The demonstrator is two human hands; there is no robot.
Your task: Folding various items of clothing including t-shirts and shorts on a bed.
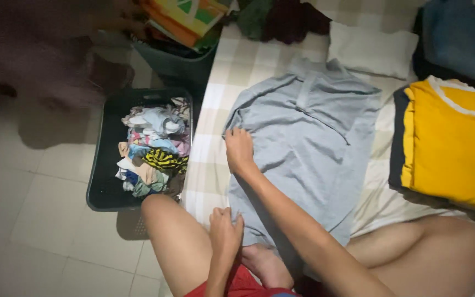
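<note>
Grey shirt lies flat on the checked bed sheet, collar at the far end, hem at the near end by the person's knees. Right hand reaches across and pinches the shirt's left edge about midway up, fingers closed on the cloth. Left hand grips the near-left corner of the hem, fingers curled shut on the fabric. Both hands sit on the same long edge, well apart.

Looks like a lengthwise fold in hand. To do it well: keep the edge taut between both hands, lift together, carry it toward the centre line, keep the sleeve from bunching under, then smooth the wrinkles near the collar.

Around it: yellow shirt with white collar trim lies folded on the right, white pillow at the far side, dark pile far right. Dark laundry basket on the tile floor to the left, half full of mixed small clothes.
</note>
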